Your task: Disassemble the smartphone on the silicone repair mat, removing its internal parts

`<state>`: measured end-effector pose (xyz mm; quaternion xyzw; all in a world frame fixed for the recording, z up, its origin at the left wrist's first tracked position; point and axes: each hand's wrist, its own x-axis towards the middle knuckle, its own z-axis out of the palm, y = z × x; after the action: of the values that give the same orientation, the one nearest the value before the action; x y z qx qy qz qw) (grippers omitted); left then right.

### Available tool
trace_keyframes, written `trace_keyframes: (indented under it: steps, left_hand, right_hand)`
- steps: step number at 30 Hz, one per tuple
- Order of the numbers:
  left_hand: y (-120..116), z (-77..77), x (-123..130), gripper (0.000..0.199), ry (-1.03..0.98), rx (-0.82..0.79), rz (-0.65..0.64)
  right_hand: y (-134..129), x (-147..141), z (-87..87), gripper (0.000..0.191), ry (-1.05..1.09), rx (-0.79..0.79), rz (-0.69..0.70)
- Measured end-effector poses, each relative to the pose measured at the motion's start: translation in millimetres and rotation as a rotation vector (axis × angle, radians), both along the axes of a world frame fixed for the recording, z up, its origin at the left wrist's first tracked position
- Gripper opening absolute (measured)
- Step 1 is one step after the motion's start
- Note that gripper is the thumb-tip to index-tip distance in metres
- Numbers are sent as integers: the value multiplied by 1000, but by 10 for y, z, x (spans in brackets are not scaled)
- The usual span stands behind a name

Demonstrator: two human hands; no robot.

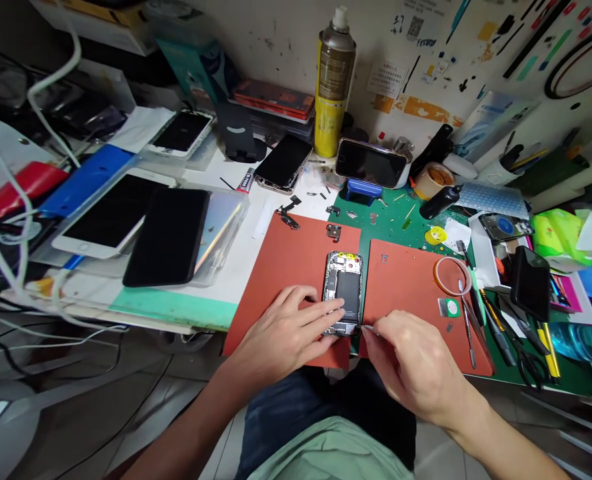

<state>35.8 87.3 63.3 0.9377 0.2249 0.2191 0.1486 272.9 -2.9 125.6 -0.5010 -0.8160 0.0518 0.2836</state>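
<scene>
Where the opened smartphone (333, 263) lies: flat by the right edge of the first rust-red mat (276, 267), innards bared, black battery (347, 290) in plain sight.
Left hand (289, 327): spread across the phone's lower half, fingertips on the battery, a loose grip with no clench to it.
Right hand (409, 360): thumb and fingers pinched, and that grip has hold of a slim tool (369, 329), right at the phone's bottom right corner; it's mostly hidden, so I can't tell which kind.
Beyond the phone's top: a small metal bracket (333, 232) near it, and a dark flex cable (290, 220) up at the mat's far edge.
Second rust-red mat (406, 287): a pale tape ring (451, 293) on the right side, with a green round label (452, 307) just below.
Back of the bench (233, 277): a yellow spray can (329, 130) stands upright, and beside it a phone sits propped sideways on a blue stand (363, 191).
Over to the left: a black phone (169, 233) overlaps a white-framed phone (109, 213).
</scene>
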Motion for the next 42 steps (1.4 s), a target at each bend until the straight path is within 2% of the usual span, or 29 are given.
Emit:
trace_keyframes:
  steps: [11,28,34,42]
  left_hand:
    - [-2,-2,-1,34,1,2,7]
    - [8,17,24,30,19,17,-6]
    - [-1,31,27,41,-16,-48,22]
    - [-14,17,26,39,-17,-58,31]
  right_hand:
    - [14,-3,1,21,9,8,-31]
    - [12,2,-25,24,20,-14,-2]
    - [-6,7,-37,24,41,-7,-28]
    - [-33,-2,-85,27,70,4,-68]
